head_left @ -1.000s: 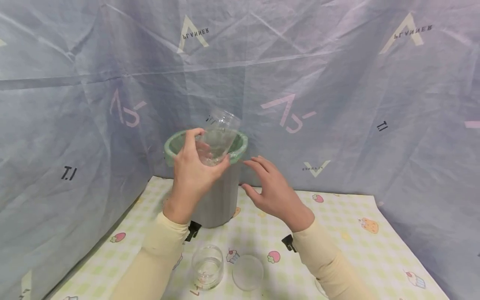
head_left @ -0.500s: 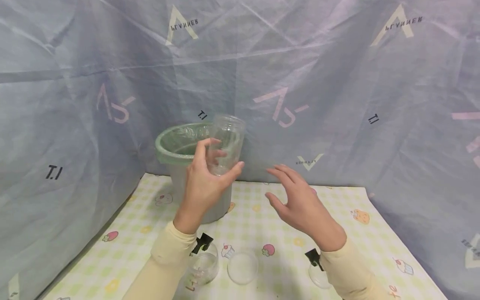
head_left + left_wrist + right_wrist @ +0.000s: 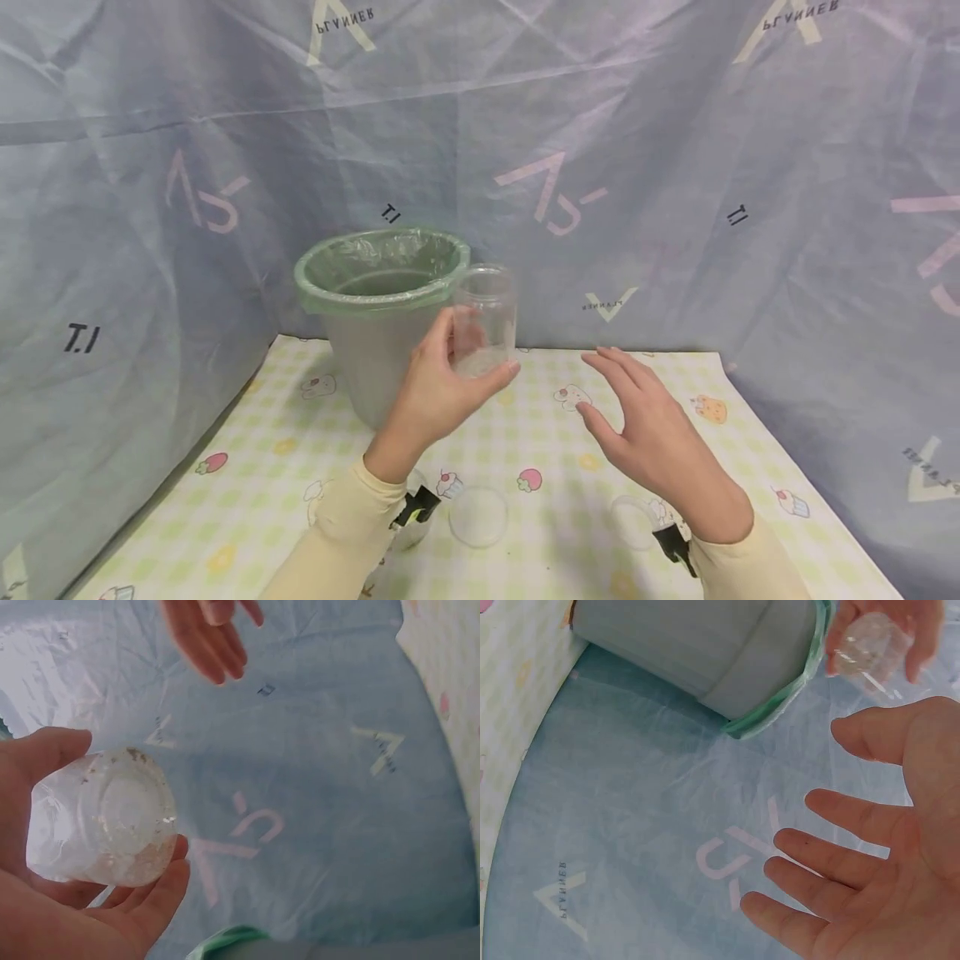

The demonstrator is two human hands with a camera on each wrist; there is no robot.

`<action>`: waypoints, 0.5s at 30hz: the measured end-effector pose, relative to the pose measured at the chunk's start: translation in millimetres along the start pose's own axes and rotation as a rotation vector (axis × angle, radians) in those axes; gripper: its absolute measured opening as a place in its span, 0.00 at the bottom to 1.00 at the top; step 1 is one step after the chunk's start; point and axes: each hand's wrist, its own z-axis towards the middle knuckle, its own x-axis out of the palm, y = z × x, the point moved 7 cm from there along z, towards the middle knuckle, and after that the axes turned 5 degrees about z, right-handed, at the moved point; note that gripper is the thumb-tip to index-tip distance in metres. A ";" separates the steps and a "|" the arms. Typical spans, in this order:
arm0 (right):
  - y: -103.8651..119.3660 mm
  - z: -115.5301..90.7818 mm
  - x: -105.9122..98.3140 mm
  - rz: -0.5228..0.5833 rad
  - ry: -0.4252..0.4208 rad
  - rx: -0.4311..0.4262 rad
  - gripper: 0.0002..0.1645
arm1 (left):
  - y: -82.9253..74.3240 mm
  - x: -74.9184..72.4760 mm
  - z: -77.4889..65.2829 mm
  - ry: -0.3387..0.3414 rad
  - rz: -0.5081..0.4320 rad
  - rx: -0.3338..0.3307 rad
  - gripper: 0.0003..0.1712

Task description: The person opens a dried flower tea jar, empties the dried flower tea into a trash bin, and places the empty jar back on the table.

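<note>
My left hand (image 3: 442, 383) holds a clear plastic jar (image 3: 487, 329) upright beside the bin, thumb and fingers around its lower part. No lid sits on its mouth. In the left wrist view, small brown specks mark the base of the jar (image 3: 124, 817). My right hand (image 3: 656, 433) hovers to the right of the jar with nothing in it. Its fingers are spread apart in the right wrist view, palm (image 3: 922, 877) showing. The grey bin (image 3: 352, 358), lined with a green bag (image 3: 375, 298), stands just left of the jar.
Two clear round lids lie on the checked tablecloth, one in the middle (image 3: 478, 517) and one near my right wrist (image 3: 633, 521). Another clear jar (image 3: 411, 537) is mostly hidden behind my left wrist. A grey-blue curtain (image 3: 675, 167) encloses the table's back and sides.
The jar in my left hand has moved from over the bin's mouth to its right side, lower, going from tilted to upright. My right hand has drawn away to the right.
</note>
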 end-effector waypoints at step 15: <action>-19.6 -33.8 -12.7 -0.008 -0.017 0.085 0.37 | 31.9 74.8 -29.5 0.214 0.031 -0.089 0.39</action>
